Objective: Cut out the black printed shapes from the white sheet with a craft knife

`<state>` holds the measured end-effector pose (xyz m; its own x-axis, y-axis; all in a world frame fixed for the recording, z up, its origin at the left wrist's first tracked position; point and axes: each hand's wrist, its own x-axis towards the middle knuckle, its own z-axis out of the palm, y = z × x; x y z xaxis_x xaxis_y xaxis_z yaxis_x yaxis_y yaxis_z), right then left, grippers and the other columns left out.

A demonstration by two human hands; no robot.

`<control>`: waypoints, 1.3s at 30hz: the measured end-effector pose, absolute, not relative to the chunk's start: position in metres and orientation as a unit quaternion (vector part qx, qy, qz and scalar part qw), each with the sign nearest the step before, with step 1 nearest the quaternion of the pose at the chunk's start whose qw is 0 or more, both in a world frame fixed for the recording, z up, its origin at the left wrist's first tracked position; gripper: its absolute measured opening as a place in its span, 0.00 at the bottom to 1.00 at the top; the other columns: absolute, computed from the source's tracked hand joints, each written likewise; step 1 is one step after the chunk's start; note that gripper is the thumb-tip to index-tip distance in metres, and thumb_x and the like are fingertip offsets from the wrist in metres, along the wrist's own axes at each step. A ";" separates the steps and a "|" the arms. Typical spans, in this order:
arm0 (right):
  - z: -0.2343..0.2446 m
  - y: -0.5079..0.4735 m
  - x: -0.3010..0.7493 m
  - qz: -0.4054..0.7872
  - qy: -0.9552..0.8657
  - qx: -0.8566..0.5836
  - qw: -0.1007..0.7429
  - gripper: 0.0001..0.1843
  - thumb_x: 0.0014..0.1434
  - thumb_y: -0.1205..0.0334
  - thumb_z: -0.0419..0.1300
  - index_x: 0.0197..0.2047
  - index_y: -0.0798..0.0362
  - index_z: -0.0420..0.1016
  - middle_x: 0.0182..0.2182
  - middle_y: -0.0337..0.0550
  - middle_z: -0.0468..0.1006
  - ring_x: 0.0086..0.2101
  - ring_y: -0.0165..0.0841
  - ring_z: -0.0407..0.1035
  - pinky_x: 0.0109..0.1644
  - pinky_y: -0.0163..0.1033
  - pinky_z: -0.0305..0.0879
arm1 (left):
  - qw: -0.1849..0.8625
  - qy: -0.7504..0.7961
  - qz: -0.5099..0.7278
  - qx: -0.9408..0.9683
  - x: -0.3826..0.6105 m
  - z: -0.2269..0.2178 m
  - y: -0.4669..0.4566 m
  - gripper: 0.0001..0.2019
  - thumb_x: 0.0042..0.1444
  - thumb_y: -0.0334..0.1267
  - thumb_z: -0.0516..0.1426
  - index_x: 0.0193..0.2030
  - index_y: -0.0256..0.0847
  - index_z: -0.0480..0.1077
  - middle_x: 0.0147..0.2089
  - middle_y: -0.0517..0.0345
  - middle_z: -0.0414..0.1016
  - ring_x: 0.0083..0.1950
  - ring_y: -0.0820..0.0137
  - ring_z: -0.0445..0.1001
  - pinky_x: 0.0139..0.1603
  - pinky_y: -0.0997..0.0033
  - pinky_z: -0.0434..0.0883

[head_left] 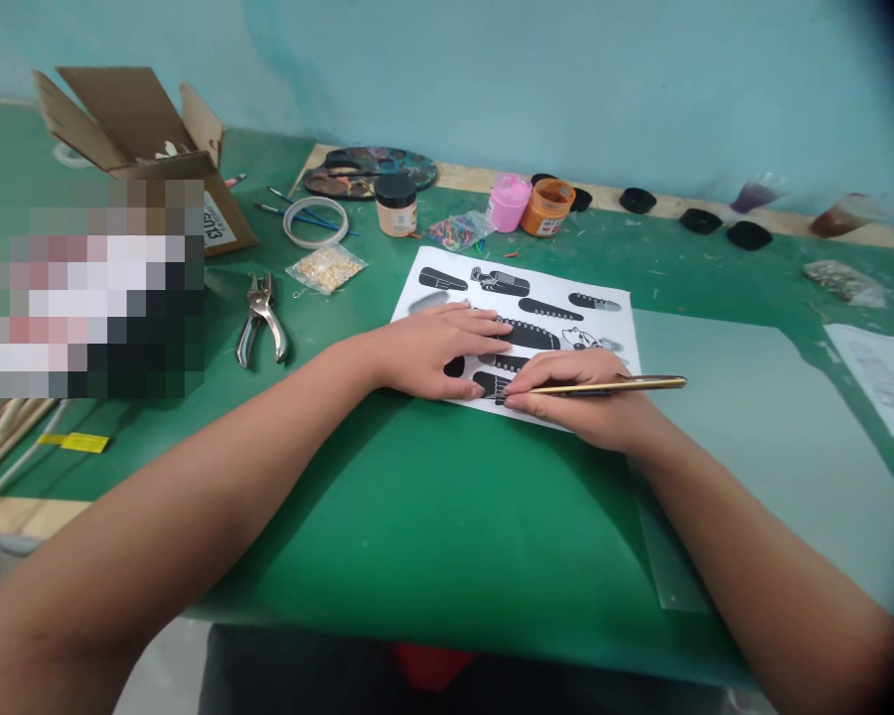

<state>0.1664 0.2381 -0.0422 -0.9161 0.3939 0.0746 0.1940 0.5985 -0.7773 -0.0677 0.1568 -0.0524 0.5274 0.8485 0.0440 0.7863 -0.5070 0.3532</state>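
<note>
A white sheet of paper (558,276) printed with black oblong shapes and small line drawings lies on the green table. My left hand (432,348) rests flat on its left part, fingers spread and nothing held. Lower on the sheet, my right hand (603,419) pinches a slim paintbrush (645,383) with a golden handle and a darker brown end. The handle points right, and its other end is between my fingertips over a black shape near the lower edge; the tip itself is hard to make out.
Behind the sheet stand a black-lidded jar (395,209), a pink pot (508,204) and an orange pot (547,209). A paint palette (409,171), bead packet (326,268), hole-punch pliers (260,323) and open cardboard box (227,214) are leftward. A translucent sheet (730,397) lies right.
</note>
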 end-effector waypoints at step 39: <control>-0.045 0.245 0.173 0.437 -0.879 -0.140 0.132 0.03 0.57 0.63 0.66 0.33 0.49 0.81 0.34 0.41 0.84 0.36 0.34 0.77 0.39 0.38 0.72 | 0.106 0.526 0.114 0.836 -0.053 -0.058 0.154 0.28 0.63 0.53 0.55 0.67 0.45 0.64 0.73 0.49 0.56 0.74 0.53 0.52 0.71 0.49 0.49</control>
<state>0.1733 0.2445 -0.0450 -0.9263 0.3606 0.1097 0.1300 0.5788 -0.8050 -0.0526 0.1545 -0.0577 0.4214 0.9035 0.0783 0.8551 -0.4246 0.2976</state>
